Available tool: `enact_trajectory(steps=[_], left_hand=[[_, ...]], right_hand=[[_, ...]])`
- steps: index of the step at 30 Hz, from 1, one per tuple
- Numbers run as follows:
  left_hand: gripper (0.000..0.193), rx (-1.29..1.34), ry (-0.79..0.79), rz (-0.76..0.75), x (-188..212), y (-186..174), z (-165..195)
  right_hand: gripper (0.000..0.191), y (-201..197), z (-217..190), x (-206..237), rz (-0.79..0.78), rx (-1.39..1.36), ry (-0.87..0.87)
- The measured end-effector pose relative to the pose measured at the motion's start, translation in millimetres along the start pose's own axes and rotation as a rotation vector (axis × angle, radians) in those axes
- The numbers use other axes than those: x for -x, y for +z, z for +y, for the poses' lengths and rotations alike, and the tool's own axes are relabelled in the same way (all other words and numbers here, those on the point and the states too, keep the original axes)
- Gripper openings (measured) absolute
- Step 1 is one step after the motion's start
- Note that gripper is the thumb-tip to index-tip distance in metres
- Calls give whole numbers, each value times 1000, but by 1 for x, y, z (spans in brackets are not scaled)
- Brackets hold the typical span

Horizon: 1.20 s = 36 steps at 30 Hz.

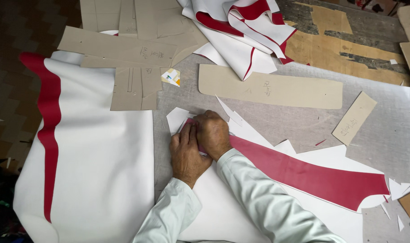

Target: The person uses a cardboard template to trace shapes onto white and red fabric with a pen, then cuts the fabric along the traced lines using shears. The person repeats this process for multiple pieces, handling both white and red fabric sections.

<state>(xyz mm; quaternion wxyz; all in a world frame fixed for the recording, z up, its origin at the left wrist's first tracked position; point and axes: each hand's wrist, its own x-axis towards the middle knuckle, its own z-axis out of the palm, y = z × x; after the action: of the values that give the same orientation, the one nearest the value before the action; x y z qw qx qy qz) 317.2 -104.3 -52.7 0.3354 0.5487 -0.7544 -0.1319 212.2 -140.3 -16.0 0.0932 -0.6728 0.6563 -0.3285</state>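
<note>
At the far left, a large white sheet (101,171) with a wavy red band along its left edge hangs over the near-left side of the table (299,123). Beyond it, at the far left, tan card patterns (119,49) lie overlapped in a loose stack, some bearing handwritten marks, and just right of them sits a small square card (170,77), white with an orange and green corner. Near the middle, the left hand (186,155) lies flat, palm down, fingers (185,135) stretched together and pressing on a small pink-red piece (190,126) that rests on a white scrap. The right hand (212,133) sits just beside it, touching it, fingers curled down over the same piece; whether they pinch it or hold a tool under them cannot be told. The piece shows only as a sliver between the two hands, lying at the left end of a long red strip (304,173) that runs to the near right on white material. Farther back, right of centre, a heap of white and red cut pieces (241,31) is piled up, and nearer than it lies a long tan card template (270,87) with rounded ends. To the right, a small tan rectangular card (354,118) lies tilted, well apart from the hands, and more tan card edges sit at the far right.
</note>
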Motion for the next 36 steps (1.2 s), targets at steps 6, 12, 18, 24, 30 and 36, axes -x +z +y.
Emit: enact_trajectory(steps=[6, 12, 18, 24, 30, 36], left_hand=[[91, -120, 24, 20, 1, 4, 11], [103, -228, 14, -61, 0, 5, 16], [113, -252, 24, -88, 5, 8, 22], [101, -252, -18, -129, 3, 5, 39], [43, 67, 200, -226, -15, 48, 111], [20, 194, 310, -323, -30, 80, 154]], right_hand=[[11, -15, -1, 0, -18, 26, -49], [35, -49, 50, 41, 7, 75, 2], [34, -95, 105, 93, 2, 118, 77], [35, -145, 151, 132, -48, 152, 173], [36, -148, 163, 141, 26, 127, 73], [37, -153, 171, 148, 19, 165, 30]])
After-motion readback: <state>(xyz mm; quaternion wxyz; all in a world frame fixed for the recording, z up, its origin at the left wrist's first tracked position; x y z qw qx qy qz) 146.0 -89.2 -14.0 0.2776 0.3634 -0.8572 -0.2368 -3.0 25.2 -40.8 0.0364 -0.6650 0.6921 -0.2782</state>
